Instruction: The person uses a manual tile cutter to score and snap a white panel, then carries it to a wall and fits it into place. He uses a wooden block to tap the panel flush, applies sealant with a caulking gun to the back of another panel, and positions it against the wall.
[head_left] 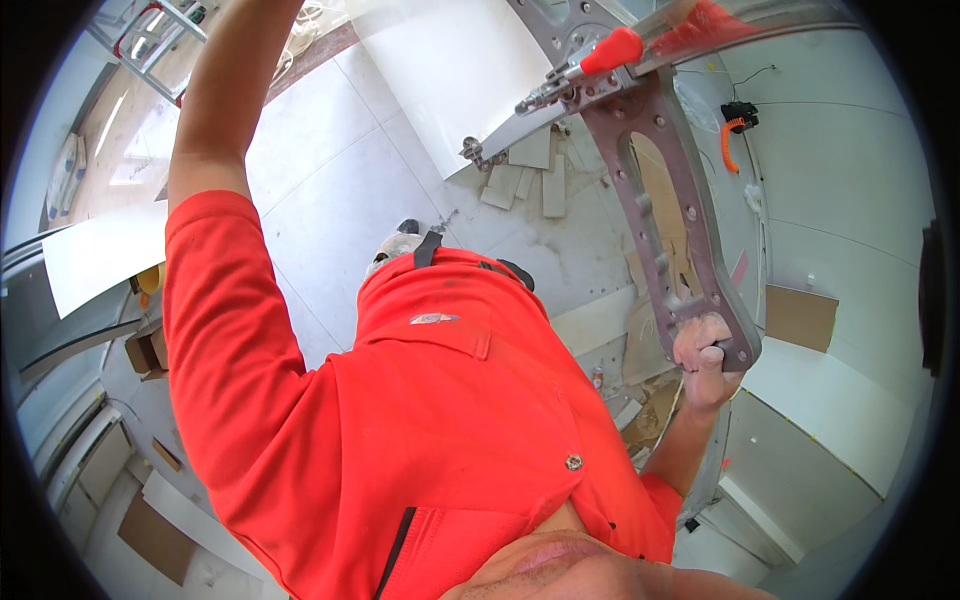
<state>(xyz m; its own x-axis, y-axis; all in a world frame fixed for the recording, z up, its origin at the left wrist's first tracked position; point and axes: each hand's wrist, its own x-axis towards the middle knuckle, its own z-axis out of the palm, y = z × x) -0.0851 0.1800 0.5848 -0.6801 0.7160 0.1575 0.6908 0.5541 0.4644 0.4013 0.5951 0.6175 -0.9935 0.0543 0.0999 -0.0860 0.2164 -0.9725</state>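
Note:
My right hand (705,350) is closed round the lower end of a greyish metal tool frame (625,175) with a long slot and several round holes. At the upper end of the frame are a metal mechanism (560,95) with a red handle (610,50) and a clear curved part beside it. A metal arm (515,135) reaches left to a small clamp fitting (475,152). My left arm is raised past the top edge, so its hand is out of view.
Below are a pale tiled floor (300,150), a white sheet (390,60) and loose tile pieces (530,180). A step ladder (150,45) stands upper left, a cardboard box (150,350) is left, and an orange coiled hose (730,145) and cardboard panel (800,315) are right.

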